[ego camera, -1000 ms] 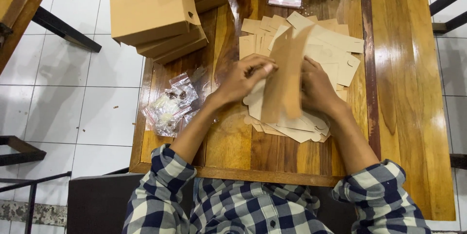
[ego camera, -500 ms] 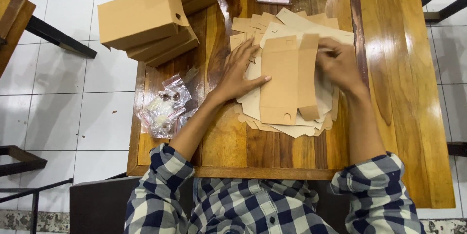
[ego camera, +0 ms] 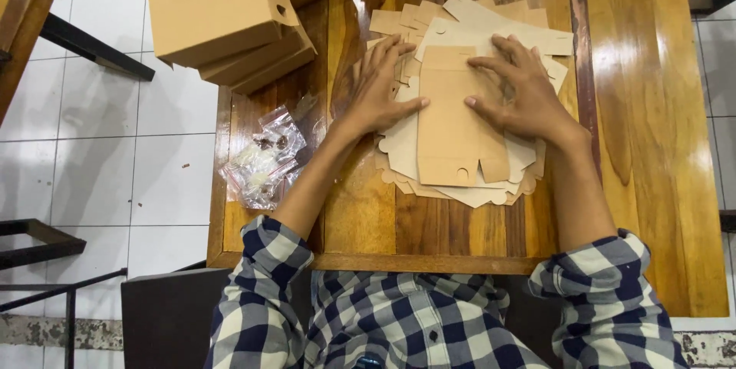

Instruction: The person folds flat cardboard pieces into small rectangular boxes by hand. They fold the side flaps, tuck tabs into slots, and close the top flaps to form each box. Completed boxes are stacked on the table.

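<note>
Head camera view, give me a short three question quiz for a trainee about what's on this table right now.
1. True or false: both hands press flat on the folded cardboard blank atop the pile of flat blanks.
2. Multiple choice: the clear plastic bags lie A) by the left hand, near the table edge; B) under the right hand; C) on the floor.
3. Fill in: the assembled cardboard boxes are stacked at the table's far ____ corner.

Key: 1 true; 2 A; 3 left.
</note>
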